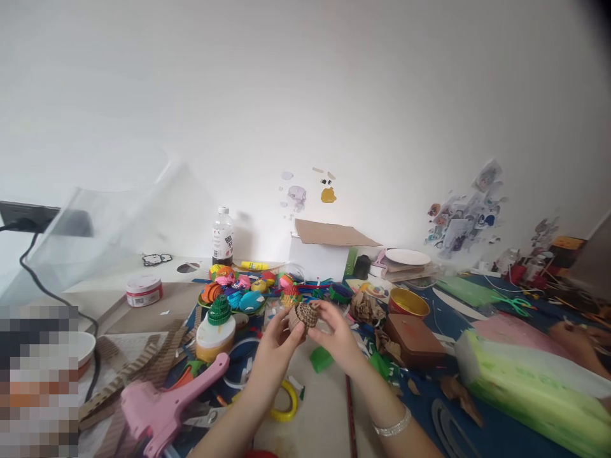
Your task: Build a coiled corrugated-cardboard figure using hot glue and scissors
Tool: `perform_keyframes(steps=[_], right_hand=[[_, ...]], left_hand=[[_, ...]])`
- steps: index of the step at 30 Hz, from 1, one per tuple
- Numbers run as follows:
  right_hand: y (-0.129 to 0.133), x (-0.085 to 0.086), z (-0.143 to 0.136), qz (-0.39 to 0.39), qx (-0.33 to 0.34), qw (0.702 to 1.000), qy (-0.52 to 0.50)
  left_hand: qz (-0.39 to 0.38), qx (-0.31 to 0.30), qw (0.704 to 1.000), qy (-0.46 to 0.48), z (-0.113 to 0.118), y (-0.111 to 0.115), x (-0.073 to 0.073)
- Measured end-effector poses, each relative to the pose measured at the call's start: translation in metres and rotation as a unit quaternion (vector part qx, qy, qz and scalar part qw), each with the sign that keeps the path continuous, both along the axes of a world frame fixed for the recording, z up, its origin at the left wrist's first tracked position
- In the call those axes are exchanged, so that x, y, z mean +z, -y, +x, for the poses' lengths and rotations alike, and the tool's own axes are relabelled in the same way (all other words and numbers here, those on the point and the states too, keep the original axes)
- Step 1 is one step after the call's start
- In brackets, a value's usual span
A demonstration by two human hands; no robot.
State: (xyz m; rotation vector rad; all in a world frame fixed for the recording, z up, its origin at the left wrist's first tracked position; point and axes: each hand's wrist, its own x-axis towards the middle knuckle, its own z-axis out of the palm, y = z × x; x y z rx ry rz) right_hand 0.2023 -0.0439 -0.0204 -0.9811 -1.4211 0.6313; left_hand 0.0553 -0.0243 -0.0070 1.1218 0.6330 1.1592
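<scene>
Between the fingertips of both hands is a small brown corrugated-paper coil [304, 318], ridged and roughly cone-shaped, raised above the middle of the work surface. My left hand [277, 343] grips its left side with thumb and fingers. From the other side, my right hand [338, 334] pinches its right edge. Beneath the hands lie a green piece [321, 359] and a yellow ring [289, 402]. A pink hot glue gun [155, 407] rests at the lower left, beside scissors [207, 418]. Left of the hands, a green coiled cone [219, 310] sits on a white-lidded tub [216, 332].
Colourful coiled paper pieces [251, 300] crowd a tray behind the hands. Behind stand a bottle [223, 238] and a white box with a cardboard flap [337, 233]. To the right are a yellow bowl [409, 303], a brown box [414, 340] and a green-and-white pack [529, 381]. Another person's hand [575, 340] shows far right.
</scene>
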Motion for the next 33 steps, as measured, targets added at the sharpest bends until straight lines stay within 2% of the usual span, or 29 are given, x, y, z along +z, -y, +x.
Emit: perform_keyframes(steps=[4, 7, 10, 17, 23, 33], right_hand=[[0.001, 0.004, 0.004, 0.056, -0.064, 0.996, 0.038], [0.001, 0.006, 0.009, 0.079, -0.118, 0.988, 0.053], [0.0, 0.008, 0.011, 0.085, -0.129, 0.986, 0.065], [0.004, 0.014, 0.009, 0.116, -0.152, 0.976, 0.102], [0.008, 0.02, 0.014, 0.12, -0.133, 0.976, 0.125], [0.002, 0.014, 0.017, 0.087, -0.146, 0.979, 0.114]], left_hand=[[-0.004, 0.016, 1.0, -0.018, -0.001, 0.0, 0.002], [0.016, 0.002, 0.999, -0.032, 0.001, 0.0, -0.002], [0.032, -0.015, 0.999, -0.039, 0.003, 0.0, -0.006], [-0.001, -0.022, 0.999, -0.042, 0.002, 0.001, -0.005], [-0.03, -0.058, 0.997, -0.046, 0.004, 0.003, -0.004], [-0.011, -0.025, 0.998, -0.048, 0.004, 0.004, -0.001]])
